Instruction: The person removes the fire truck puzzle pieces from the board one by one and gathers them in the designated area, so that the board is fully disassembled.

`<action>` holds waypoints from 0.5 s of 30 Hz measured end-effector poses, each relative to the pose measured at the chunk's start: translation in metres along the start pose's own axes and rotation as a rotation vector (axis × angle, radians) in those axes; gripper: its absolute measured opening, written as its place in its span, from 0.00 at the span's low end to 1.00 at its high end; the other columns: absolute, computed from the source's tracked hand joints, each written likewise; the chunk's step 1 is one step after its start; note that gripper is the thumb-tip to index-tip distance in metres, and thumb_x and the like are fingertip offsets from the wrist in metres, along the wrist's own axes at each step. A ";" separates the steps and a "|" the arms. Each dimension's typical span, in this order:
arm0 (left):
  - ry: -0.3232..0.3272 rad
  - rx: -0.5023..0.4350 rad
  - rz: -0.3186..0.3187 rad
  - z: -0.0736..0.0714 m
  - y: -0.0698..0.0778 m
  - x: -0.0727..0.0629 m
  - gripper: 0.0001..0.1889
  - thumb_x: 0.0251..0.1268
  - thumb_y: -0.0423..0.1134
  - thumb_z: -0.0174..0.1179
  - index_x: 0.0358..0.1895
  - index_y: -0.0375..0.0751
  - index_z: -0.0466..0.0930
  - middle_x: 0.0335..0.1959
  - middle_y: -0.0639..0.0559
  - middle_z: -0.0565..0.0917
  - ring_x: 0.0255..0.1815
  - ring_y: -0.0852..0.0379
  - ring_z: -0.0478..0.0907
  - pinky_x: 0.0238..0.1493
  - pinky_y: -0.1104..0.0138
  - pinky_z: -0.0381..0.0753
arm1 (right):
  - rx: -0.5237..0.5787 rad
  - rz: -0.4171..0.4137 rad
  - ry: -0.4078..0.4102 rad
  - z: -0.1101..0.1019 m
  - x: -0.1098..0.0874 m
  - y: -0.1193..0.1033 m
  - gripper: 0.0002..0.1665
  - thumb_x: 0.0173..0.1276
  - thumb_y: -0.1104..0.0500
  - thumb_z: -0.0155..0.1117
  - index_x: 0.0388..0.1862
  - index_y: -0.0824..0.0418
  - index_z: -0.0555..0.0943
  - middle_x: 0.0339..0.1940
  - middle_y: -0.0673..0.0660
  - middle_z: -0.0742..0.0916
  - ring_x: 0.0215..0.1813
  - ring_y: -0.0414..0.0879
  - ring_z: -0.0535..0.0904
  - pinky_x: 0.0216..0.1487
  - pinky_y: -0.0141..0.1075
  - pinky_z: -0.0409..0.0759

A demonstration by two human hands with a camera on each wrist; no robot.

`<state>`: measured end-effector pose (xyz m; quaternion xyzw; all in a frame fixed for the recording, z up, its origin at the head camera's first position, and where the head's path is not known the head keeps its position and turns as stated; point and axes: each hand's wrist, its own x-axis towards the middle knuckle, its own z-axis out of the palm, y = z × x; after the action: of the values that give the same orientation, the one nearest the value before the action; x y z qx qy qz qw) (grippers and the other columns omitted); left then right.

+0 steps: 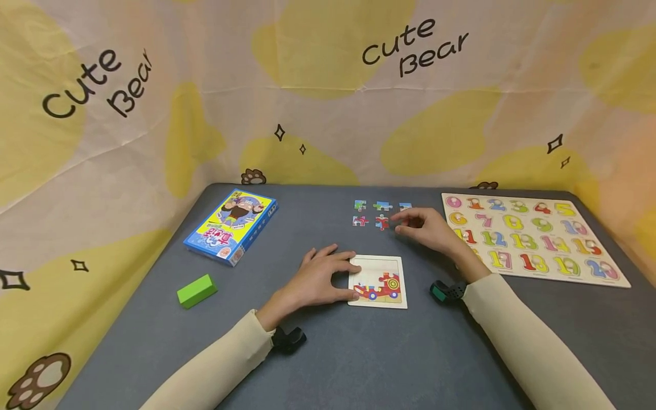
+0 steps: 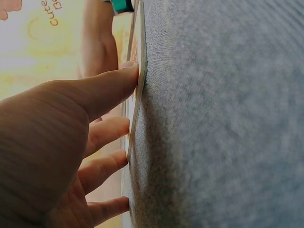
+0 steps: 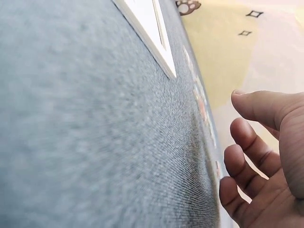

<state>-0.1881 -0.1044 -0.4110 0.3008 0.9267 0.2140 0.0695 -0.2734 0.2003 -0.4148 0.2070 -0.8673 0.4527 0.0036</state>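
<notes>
In the head view I have the board [image 1: 376, 264] just below the middle of the frame, flat on the table [image 1: 359, 364]. It is nearly square, so it gives me no clear long axis; the red vehicle [image 1: 385, 289] on it runs left to right, wheels toward the bottom of the frame. The left hand [image 1: 322, 278] is spread at the board's left side, thumb and fingertip on the rim, I judge to stop it sliding. In the upper middle, the pieces [image 1: 381, 205] lie in two spaced rows, I think so each shows singly. The right hand [image 1: 427, 229], fingers loosely bent, has thumb and fingertip parted just beside the red piece [image 1: 381, 221], which points up and down the frame; whether they touch, I cannot tell. The box [image 1: 230, 225] and block [image 1: 197, 291] at left and the number board [image 1: 584, 279] at right seem set aside for working room.

In the left wrist view the board is edge-on, a thin strip running top to bottom near the middle. The thumb rests at its rim, separated fingertips lower down.

In the right wrist view a board corner points downward at upper middle; at right, thumb and fingers stand apart, nothing visible between them.
</notes>
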 end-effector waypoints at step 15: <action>0.001 -0.004 0.000 -0.003 0.004 0.000 0.30 0.57 0.59 0.72 0.63 0.57 0.83 0.75 0.54 0.73 0.82 0.37 0.56 0.74 0.30 0.46 | 0.027 -0.066 -0.164 0.000 -0.036 -0.013 0.12 0.68 0.62 0.71 0.49 0.60 0.88 0.42 0.57 0.90 0.35 0.41 0.76 0.36 0.30 0.75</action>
<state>-0.1869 -0.1026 -0.4066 0.3007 0.9263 0.2159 0.0694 -0.2364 0.2068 -0.4114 0.2720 -0.8511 0.4455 -0.0553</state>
